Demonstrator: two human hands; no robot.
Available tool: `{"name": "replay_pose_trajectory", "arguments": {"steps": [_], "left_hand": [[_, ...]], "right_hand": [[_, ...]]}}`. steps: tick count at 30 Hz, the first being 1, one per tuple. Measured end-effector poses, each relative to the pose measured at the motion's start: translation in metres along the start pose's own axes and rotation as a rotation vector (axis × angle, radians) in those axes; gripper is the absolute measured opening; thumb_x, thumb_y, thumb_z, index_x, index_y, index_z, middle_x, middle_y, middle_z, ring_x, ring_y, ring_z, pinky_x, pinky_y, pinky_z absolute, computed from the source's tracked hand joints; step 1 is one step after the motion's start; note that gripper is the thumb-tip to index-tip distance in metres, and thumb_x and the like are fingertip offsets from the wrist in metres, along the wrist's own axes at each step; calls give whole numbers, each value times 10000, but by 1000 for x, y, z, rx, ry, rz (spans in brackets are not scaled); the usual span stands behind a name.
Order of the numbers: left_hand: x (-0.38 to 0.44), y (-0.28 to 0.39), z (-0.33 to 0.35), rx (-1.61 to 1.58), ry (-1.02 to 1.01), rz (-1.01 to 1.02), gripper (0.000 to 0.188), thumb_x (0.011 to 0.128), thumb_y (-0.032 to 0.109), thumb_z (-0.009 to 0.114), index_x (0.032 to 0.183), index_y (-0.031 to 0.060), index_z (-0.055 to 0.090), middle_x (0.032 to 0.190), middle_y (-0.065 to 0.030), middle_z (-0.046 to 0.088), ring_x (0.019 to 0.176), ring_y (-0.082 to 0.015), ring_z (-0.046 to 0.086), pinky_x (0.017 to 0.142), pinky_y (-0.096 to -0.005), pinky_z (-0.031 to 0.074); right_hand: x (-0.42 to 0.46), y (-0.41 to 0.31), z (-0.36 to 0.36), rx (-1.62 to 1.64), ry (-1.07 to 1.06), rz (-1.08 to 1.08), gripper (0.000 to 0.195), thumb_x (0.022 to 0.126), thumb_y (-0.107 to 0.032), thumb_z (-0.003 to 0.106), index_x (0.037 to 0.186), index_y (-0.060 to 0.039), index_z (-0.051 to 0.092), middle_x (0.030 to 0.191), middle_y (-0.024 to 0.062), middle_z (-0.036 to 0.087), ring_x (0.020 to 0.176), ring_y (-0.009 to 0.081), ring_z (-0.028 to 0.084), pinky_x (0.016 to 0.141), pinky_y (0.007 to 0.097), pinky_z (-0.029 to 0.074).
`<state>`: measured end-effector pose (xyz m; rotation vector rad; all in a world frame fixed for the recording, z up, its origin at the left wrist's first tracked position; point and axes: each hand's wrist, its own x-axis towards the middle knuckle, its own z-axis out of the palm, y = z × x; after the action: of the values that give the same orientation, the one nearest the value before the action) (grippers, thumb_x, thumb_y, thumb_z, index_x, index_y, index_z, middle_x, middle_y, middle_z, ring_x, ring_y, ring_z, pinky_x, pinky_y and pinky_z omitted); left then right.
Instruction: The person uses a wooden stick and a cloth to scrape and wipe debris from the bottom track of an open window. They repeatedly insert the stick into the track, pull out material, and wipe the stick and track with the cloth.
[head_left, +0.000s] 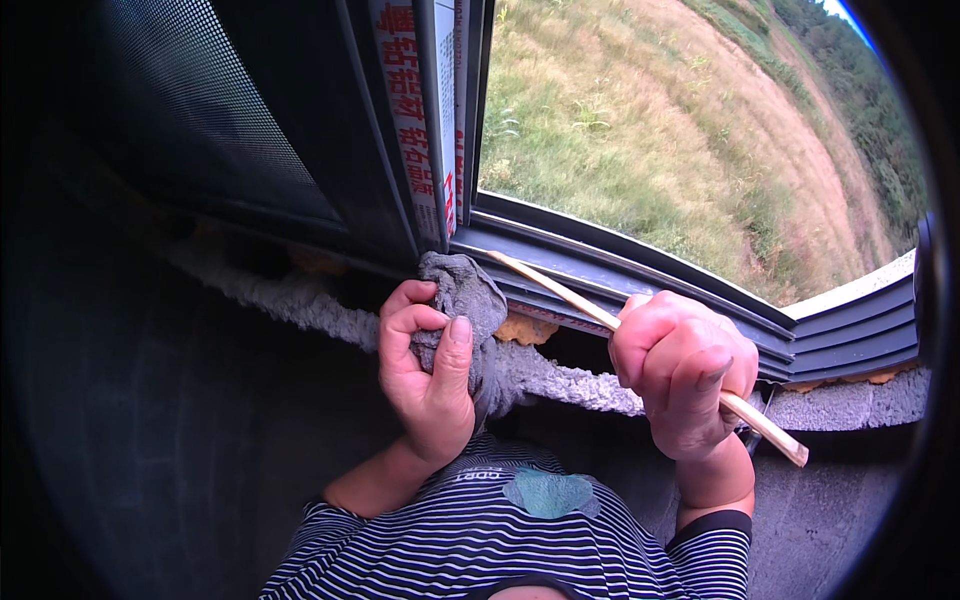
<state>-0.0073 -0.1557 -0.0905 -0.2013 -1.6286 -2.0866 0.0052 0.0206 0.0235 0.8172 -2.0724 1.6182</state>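
My left hand (431, 367) grips a bunched grey cloth (469, 300) at the inner corner of the dark metal window frame (585, 277). A thin pale wooden stick (559, 289) runs through my closed right hand (686, 367). One end of the stick reaches the window track just right of the cloth; its other, blunt end sticks out below my right hand. Part of the cloth hangs down beside my left thumb. The palm side of my right hand is mostly hidden.
An upright frame post (409, 112) bears protective film with red writing. To its left is a mesh screen (217, 90). Rough grey mortar (577, 386) and orange foam (525, 328) run beneath the frame. Grass and trees lie outside the opening. A grey wall stands below the sill.
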Motion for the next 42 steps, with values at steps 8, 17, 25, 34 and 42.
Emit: {"name": "replay_pose_trajectory", "arguments": {"steps": [8, 17, 25, 34, 42], "left_hand": [[0, 1, 0, -39, -40, -2, 147, 838, 29, 558, 977, 7, 515, 1199, -164, 496, 1071, -191, 470, 995, -343, 342], [-10, 12, -8, -14, -59, -244, 300, 865, 14, 577, 1155, -26, 513, 1202, -145, 481, 1060, -175, 499, 955, -323, 416], [8, 16, -14, 537, -227, -69, 503, 825, -11, 636, 1297, -69, 472, 980, -67, 485, 905, -145, 494, 819, -270, 443], [6, 14, 5, 889, -320, 282, 469, 789, -25, 634, 1237, -109, 524, 879, -160, 517, 736, -284, 577, 641, -371, 494], [3, 22, 25, 902, -371, 264, 316, 794, -44, 608, 1105, -105, 604, 844, -158, 559, 710, -280, 581, 649, -359, 491]], "right_hand": [[0, 0, 7, 6, -55, 41, 301, 956, -148, 549, 681, -29, 544, 662, 101, 588, 530, 221, 572, 478, 309, 453], [9, 14, 12, -109, -120, 122, 511, 1055, -295, 316, 651, -38, 497, 686, 114, 616, 586, 182, 559, 573, 300, 483], [33, 35, 18, -2, -222, 269, 329, 997, -246, 514, 847, 11, 655, 614, 84, 567, 555, 222, 527, 550, 333, 425], [-2, 41, 0, 68, -104, 376, 450, 1018, -317, 466, 840, 19, 707, 648, 40, 631, 552, 83, 561, 516, 227, 465], [-21, 40, -19, 36, -119, 271, 392, 1002, -247, 507, 782, 39, 661, 741, 92, 679, 683, 166, 658, 660, 288, 540]]}}
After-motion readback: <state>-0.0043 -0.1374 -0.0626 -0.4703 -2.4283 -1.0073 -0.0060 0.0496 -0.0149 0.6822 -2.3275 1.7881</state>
